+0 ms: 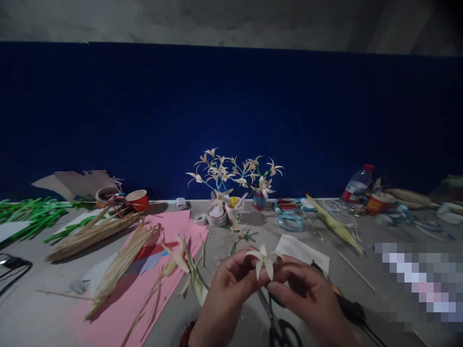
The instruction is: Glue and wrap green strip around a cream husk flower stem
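A pale, cream-coloured handmade flower point(265, 261) with narrow pointed petals is held up between my two hands, near the front of the table. My left hand point(231, 284) pinches it from the left, thumb and fingers closed by the petals. From the other side, the thumb and fingers of my right hand point(307, 294) close on it too. The flower's underside is hidden by my fingers. Below my hands lies a pair of scissors point(284, 332) with black handles, partly covered. A black-handled corded tool point(349, 308) lies beside my right hand.
Finished flowers point(219, 171) stand in small cups at the back. Dried corn husks point(123, 260) lie over pink paper point(181, 231) on the left, near green stems point(32, 217). A white paper point(304, 250), blue tape point(290, 221) and a bottle point(357, 184) are to the right.
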{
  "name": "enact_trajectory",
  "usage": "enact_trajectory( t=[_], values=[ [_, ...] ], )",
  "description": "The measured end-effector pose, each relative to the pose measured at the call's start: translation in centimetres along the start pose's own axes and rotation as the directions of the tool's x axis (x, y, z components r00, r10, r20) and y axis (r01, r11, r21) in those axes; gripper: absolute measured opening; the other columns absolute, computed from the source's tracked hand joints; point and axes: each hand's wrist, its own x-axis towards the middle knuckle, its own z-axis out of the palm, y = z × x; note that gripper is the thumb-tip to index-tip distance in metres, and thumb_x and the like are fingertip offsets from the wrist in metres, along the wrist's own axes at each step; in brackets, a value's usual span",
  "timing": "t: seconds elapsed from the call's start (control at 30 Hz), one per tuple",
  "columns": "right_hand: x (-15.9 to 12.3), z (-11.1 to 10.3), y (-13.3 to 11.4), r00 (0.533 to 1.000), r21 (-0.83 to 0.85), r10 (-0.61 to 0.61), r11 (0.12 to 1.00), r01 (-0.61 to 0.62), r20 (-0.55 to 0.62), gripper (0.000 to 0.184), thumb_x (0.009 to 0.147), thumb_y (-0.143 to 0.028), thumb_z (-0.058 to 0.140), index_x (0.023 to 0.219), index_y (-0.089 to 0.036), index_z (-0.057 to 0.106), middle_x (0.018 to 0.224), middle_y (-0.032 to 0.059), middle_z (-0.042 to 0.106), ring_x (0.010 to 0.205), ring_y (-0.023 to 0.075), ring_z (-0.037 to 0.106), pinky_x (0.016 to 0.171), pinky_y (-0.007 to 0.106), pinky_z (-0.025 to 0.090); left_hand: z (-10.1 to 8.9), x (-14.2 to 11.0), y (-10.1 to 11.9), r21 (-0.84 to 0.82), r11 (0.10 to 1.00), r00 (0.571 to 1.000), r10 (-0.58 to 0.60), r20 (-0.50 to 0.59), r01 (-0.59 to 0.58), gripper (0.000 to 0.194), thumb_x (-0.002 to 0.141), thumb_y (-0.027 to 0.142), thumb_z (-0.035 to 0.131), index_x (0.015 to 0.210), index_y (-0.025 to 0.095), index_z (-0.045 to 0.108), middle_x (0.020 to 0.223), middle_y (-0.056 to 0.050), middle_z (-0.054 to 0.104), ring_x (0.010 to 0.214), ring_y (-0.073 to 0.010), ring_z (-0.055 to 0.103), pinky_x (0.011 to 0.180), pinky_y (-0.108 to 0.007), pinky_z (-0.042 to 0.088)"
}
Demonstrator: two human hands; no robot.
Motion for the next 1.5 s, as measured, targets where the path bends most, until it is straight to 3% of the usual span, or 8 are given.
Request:
enact_trajectory(
  t=[0.3, 0.53, 0.67, 0.77, 0.93, 1.13, 1.33, 1.5],
  values=[
    [-0.3, 0.6, -0.5, 0.925, 0.425, 0.371, 0.827, -0.369, 0.082, 0.029, 0.054, -0.036, 0.092, 0.055, -0.020, 0.068, 0.064, -0.0014, 0.061, 0.067, 0.0147, 0.055, 0.064, 0.024, 0.044, 0.5, -0.2, 0.5, -0.113, 0.988, 0.988, -0.095, 0.123, 0.109, 0.018, 0.067, 0.028, 0.087, 0.075, 0.016, 0.077, 0.066, 0.000, 0.062, 0.073, -0.0148, 0.054, 0.070, -0.021, 0.040],
    [-0.4, 0.1, 0.1, 0.997, 0.094, -0.009, 0.995, 0.016, -0.074, 0.025, 0.074, -0.024, 0.079, 0.058, -0.022, 0.060, 0.066, -0.0026, 0.058, 0.066, 0.0148, 0.056, 0.062, 0.023, 0.045, 0.7, -0.2, -0.6, -0.173, 0.984, 0.995, -0.026, 0.093, 0.042, 0.019, 0.071, 0.030, 0.084, 0.076, 0.015, 0.072, 0.072, 0.000, 0.060, 0.073, -0.0145, 0.053, 0.070, -0.022, 0.041],
    [-0.4, -0.3, 0.2, 0.974, -0.256, -0.224, 0.944, 0.206, -0.043, 0.024, 0.080, -0.017, 0.072, 0.063, -0.022, 0.056, 0.066, -0.0034, 0.056, 0.064, 0.0136, 0.056, 0.061, 0.021, 0.045, 0.5, -0.7, -1.2, -0.131, 0.991, 1.000, -0.024, -0.011, 0.023, 0.023, 0.067, 0.031, 0.087, 0.076, 0.016, 0.071, 0.073, 0.000, 0.061, 0.077, -0.0174, 0.056, 0.074, -0.026, 0.043],
    [-0.2, -0.6, 0.4, 0.980, -0.275, -0.196, 0.943, 0.185, -0.012, 0.021, 0.082, -0.019, 0.072, 0.065, -0.022, 0.060, 0.069, -0.0024, 0.059, 0.066, 0.0142, 0.059, 0.063, 0.022, 0.046, 0.4, -0.8, -1.3, -0.125, 0.991, 0.994, -0.061, -0.087, 0.050, 0.025, 0.063, 0.030, 0.089, 0.077, 0.017, 0.073, 0.073, 0.000, 0.063, 0.078, -0.0170, 0.057, 0.075, -0.026, 0.044],
    [0.1, -0.2, 0.4, 0.997, 0.075, 0.071, 0.995, -0.073, 0.027, 0.021, 0.074, -0.026, 0.079, 0.060, -0.021, 0.065, 0.068, -0.0022, 0.061, 0.070, 0.0158, 0.059, 0.066, 0.024, 0.047, 0.5, -0.7, -1.2, -0.205, 0.975, 0.991, -0.106, -0.078, 0.088, 0.019, 0.063, 0.025, 0.089, 0.071, 0.017, 0.073, 0.073, 0.000, 0.066, 0.077, -0.0155, 0.059, 0.077, -0.024, 0.045],
    [0.1, 0.4, -0.3, 0.932, 0.427, 0.354, 0.833, -0.352, 0.078, 0.024, 0.057, -0.030, 0.092, 0.057, -0.019, 0.070, 0.066, -0.0047, 0.058, 0.067, 0.0122, 0.054, 0.067, 0.021, 0.046, 0.9, -0.6, -0.9, -0.298, 0.951, 0.996, -0.081, 0.033, 0.087, 0.015, 0.069, 0.020, 0.085, 0.068, 0.016, 0.070, 0.069, 0.000, 0.067, 0.071, -0.0133, 0.057, 0.071, -0.022, 0.042],
    [0.0, 0.3, 0.2, 0.942, 0.403, 0.330, 0.856, -0.325, 0.058, 0.021, 0.060, -0.030, 0.089, 0.060, -0.021, 0.070, 0.069, -0.0042, 0.062, 0.070, 0.0126, 0.056, 0.067, 0.020, 0.047, 0.4, -0.3, -1.3, -0.248, 0.966, 0.997, -0.072, 0.033, 0.078, 0.021, 0.068, 0.029, 0.087, 0.071, 0.016, 0.070, 0.069, -0.001, 0.064, 0.074, -0.0150, 0.055, 0.074, -0.024, 0.042],
    [-0.3, -0.1, 0.8, 0.991, -0.051, 0.040, 0.998, -0.047, -0.126, 0.015, 0.071, -0.026, 0.080, 0.062, -0.024, 0.068, 0.068, 0.0002, 0.065, 0.076, 0.0200, 0.062, 0.070, 0.025, 0.051, -0.5, -0.4, -2.2, -0.091, 0.996, 0.999, -0.001, -0.032, -0.002, 0.022, 0.071, 0.032, 0.085, 0.076, 0.018, 0.069, 0.077, 0.000, 0.060, 0.077, -0.0151, 0.053, 0.073, -0.024, 0.041]
  ],
)
